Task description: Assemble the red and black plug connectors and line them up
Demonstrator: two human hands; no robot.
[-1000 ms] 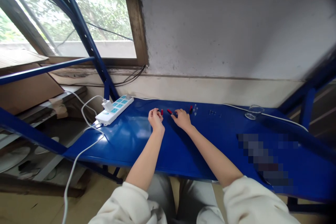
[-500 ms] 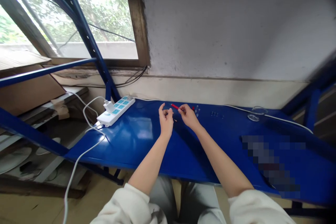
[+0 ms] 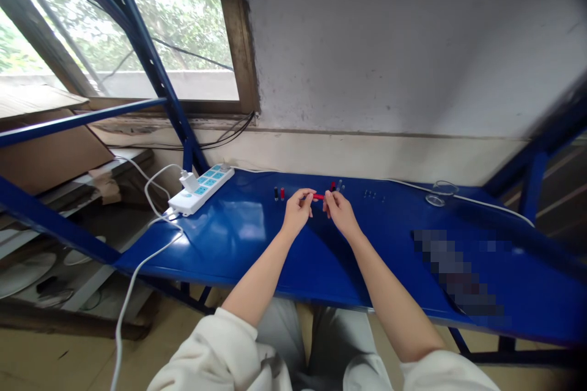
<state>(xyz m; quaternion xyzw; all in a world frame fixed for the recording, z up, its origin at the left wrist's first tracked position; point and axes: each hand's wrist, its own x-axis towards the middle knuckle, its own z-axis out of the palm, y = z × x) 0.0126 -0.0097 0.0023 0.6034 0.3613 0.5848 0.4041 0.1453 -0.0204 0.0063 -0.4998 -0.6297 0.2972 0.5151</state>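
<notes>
A slim red pen-like tube [image 3: 318,197] is held level above the blue tabletop. Its left end is pinched between the thumb and fingers of my left hand [image 3: 300,206]. At the other end, my right hand [image 3: 338,208] grips it with closed fingertips, which hide part of it. Beyond my left hand stand a small black cylinder [image 3: 276,193] and a small red cylinder [image 3: 282,193], both with paler lower ends. Just past my right hand are a dark red piece [image 3: 333,186] and small clear tubes [image 3: 340,185].
Several tiny clear pieces [image 3: 370,194] lie right of my hands. A white power strip [image 3: 202,190] with a plug and cable is at the left. Clear round rings [image 3: 435,200] sit at the back right, with a blurred dark item [image 3: 458,272] in front.
My left hand has moved right and closed on the red tube's left end. The tube has come down to level between both hands. The black and red cylinders are now uncovered.
</notes>
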